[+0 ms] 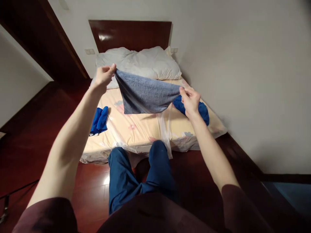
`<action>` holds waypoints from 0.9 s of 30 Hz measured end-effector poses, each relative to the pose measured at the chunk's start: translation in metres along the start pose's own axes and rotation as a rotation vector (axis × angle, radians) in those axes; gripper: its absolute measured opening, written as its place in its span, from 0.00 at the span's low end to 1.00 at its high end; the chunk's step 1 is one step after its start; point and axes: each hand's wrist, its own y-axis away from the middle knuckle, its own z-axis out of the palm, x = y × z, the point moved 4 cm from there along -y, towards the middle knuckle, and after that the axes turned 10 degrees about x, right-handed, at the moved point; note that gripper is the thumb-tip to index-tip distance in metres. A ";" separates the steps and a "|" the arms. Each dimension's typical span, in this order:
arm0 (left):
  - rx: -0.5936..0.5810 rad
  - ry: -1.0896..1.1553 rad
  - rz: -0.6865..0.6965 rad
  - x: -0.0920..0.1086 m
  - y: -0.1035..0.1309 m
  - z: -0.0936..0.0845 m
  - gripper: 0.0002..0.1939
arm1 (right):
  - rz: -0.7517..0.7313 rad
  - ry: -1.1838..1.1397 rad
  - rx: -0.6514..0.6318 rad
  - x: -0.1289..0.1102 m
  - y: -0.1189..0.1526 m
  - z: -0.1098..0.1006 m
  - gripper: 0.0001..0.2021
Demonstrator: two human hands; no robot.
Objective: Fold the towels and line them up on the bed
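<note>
A grey-blue towel (147, 92) hangs stretched in the air above the bed. My left hand (105, 77) pinches its upper left corner, and my right hand (190, 99) pinches the upper right corner, held a little lower. The towel's top edge slopes down to the right and its lower part hangs free. On the bed below, one blue cloth (99, 120) lies crumpled at the left edge, partly behind my left forearm. Another blue cloth (203, 113) lies at the right, partly hidden behind my right hand.
The bed (131, 127) has a pale yellow flowered sheet, with light grey pillows (155, 63) at its far end against a dark wooden headboard (133, 34). A wall stands close on the right. My knees are at the bed's near edge, above a dark red floor (92, 184).
</note>
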 end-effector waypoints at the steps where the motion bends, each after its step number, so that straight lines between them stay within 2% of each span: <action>1: 0.017 0.010 -0.003 0.007 0.002 -0.013 0.18 | -0.014 -0.010 0.008 -0.010 -0.010 0.003 0.28; 3: 0.059 0.021 -0.014 0.016 0.006 -0.038 0.18 | -0.035 -0.032 0.016 -0.029 -0.024 0.011 0.26; 6: 0.098 0.051 -0.050 0.025 0.014 -0.069 0.17 | -0.024 -0.074 -0.047 -0.053 -0.032 0.026 0.25; 11: 0.083 0.045 -0.119 0.033 0.041 -0.102 0.16 | 0.097 -0.165 -0.104 -0.069 -0.029 0.040 0.19; 15: 0.106 0.004 -0.162 0.032 0.065 -0.115 0.09 | 0.168 -0.238 -0.115 -0.067 -0.021 0.041 0.15; 19: 0.077 0.050 -0.179 0.029 0.083 -0.122 0.07 | 0.214 -0.245 -0.122 -0.063 -0.010 0.032 0.15; 25: 0.053 0.189 -0.178 0.021 0.117 -0.133 0.05 | 0.281 -0.201 -0.227 -0.063 0.017 0.001 0.16; 27: 0.041 0.228 -0.177 0.016 0.130 -0.137 0.07 | 0.307 -0.147 -0.282 -0.066 0.028 -0.013 0.18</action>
